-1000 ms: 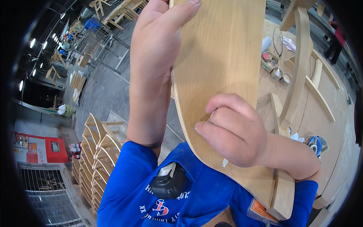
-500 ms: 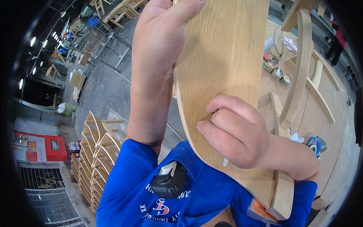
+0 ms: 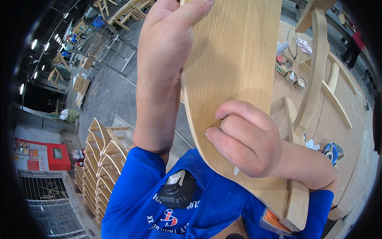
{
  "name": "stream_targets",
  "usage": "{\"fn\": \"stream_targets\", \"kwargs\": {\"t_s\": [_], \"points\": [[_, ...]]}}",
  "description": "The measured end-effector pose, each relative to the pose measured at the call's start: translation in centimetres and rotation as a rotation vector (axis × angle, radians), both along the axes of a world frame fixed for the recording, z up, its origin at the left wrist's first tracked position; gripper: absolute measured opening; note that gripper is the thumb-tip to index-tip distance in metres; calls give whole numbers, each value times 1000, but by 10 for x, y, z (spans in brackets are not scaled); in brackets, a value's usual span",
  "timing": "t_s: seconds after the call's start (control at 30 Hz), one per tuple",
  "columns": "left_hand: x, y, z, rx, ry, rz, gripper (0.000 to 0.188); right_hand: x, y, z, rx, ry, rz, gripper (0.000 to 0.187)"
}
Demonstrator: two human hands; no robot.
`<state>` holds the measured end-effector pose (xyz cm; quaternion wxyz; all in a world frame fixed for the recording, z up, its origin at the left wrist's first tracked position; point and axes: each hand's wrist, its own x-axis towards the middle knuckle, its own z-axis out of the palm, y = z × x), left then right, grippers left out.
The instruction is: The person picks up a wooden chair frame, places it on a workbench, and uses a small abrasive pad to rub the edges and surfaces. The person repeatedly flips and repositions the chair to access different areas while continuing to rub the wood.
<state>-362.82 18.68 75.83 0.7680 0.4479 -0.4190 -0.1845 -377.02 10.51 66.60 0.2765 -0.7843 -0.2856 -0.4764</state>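
A wide, smooth wooden panel [image 3: 234, 51] with a curved edge, joined to a chair-like frame, fills the middle, close to my chest. My left hand [image 3: 169, 38] grips its left edge near the top, thumb over the face and the other fingers mostly out of sight. Lower down, my right hand [image 3: 248, 139] rests against the panel's face with its fingers curled in a pinch. A tiny pale point shows at its fingertips, and a small white bit [image 3: 236, 170] pokes out below the hand. What it holds is mostly hidden.
Curved wooden frame bars [image 3: 312, 75] rise at right over a brown worktable [image 3: 346, 147]. On it are small tins [image 3: 300, 83], a white cloth [image 3: 304, 46] and a blue roll [image 3: 332, 151]. Stacked wooden frames [image 3: 99, 167] stand at lower left. A person [image 3: 354, 46] is at far right.
The panel and both hands have shifted very slightly to the left. Both hands keep the same hold.
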Motion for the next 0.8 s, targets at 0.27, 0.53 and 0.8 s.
{"fn": "stream_targets", "kwargs": {"t_s": [0.27,0.53,0.8], "points": [[0,0,0,-7,23,1,47,1,0,1,6,7,5,41],[-1,-1,0,-30,47,-6,49,0,1,0,23,23,-36,17],[4,0,0,-7,14,-32,50,1,0,1,20,19,-41,17]]}}
